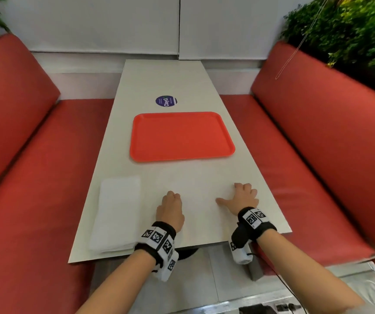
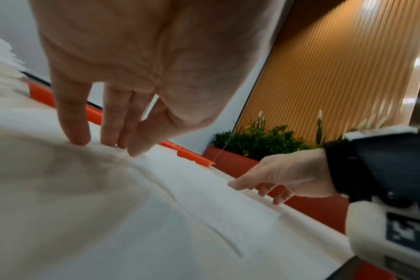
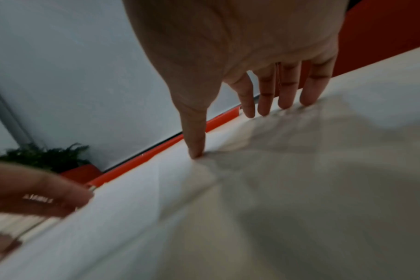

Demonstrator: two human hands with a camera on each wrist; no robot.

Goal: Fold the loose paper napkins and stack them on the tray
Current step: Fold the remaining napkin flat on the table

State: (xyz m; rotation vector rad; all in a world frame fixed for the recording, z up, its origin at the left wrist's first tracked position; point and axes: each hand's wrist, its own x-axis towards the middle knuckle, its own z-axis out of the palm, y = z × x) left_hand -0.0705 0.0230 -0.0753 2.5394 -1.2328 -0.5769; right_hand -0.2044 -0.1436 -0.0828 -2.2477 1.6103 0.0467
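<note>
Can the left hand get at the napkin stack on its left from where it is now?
Probably yes: the left hand rests on the spread napkin, with only bare table between it and the napkin stack.

I see the tray (image 1: 182, 135) at mid desk (image 1: 163, 80), a sticker (image 1: 166, 101) behind it. The napkin stack (image 1: 117, 214) lies near-left. Before the tray, both hands, left (image 1: 170, 210) and right (image 1: 242, 198), rest on what seems one spread napkin (image 2: 204, 189). Benches flank both sides.
</note>
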